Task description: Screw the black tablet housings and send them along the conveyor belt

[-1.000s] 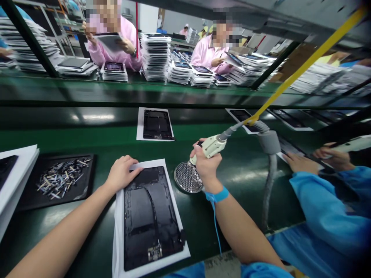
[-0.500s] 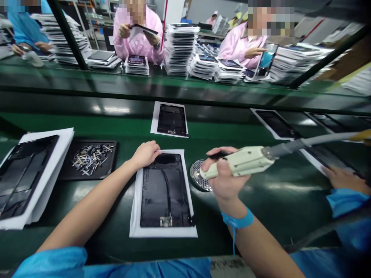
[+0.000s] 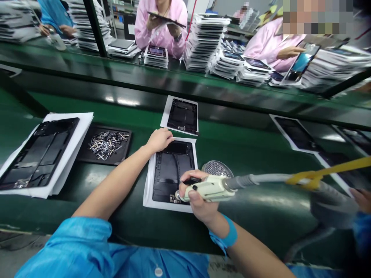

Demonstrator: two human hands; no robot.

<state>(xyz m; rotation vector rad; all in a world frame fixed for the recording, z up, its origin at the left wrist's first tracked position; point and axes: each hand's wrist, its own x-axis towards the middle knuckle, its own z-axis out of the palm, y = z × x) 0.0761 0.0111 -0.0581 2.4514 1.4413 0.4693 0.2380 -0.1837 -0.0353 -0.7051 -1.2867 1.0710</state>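
Observation:
A black tablet back shell (image 3: 174, 170) lies on a white sheet (image 3: 150, 189) on the green bench in front of me. My left hand (image 3: 159, 139) presses its curled fingers on the shell's far left corner. My right hand (image 3: 197, 197) is closed round a cream electric screwdriver (image 3: 211, 188), whose tip is at the shell's near right corner. A grey hose and yellow cord (image 3: 319, 175) run from the tool off to the right. A blue strap sits on my right wrist.
A round perforated metal dish (image 3: 218, 168) sits right of the shell. A black tray of small screws and parts (image 3: 106, 141) and a stack of shells on white sheets (image 3: 43, 152) lie to the left. More shells ride the belt beyond. Two people in pink work opposite; another person's hand (image 3: 362, 199) is at right.
My right hand has carried the screwdriver from the perforated dish left and down to the shell's near right corner. My left hand has stayed on the far corner. My view has shifted.

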